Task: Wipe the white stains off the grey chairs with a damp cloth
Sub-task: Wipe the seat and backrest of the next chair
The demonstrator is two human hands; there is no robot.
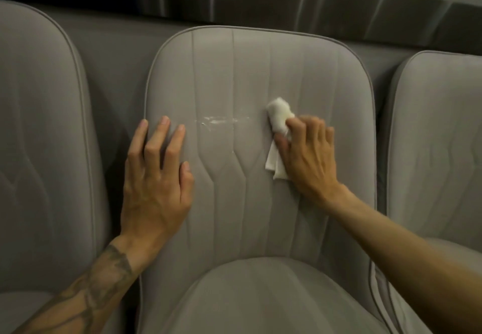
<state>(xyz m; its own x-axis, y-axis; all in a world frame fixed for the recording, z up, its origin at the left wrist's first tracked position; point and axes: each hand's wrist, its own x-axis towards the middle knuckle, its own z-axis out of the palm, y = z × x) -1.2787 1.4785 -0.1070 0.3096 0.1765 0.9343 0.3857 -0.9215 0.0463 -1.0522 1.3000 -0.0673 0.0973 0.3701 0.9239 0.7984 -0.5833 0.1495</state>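
we're pressing left grip (pixel 156 185) flat, fingers straight, on middle grey chair (pixel 260 67) backrest, right grip (pixel 307 156) pinching bunched white cloth (pixel 279 114) against same backrest, white stain (pixel 221 120) streaking between both grips, just left of cloth, left chair (pixel 39 125) and right chair (pixel 438 125) flanking

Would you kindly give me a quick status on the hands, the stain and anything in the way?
Left hand flat on chair back, right hand gripping cloth. White stain not yet wiped, between the hands. Nothing blocking it.
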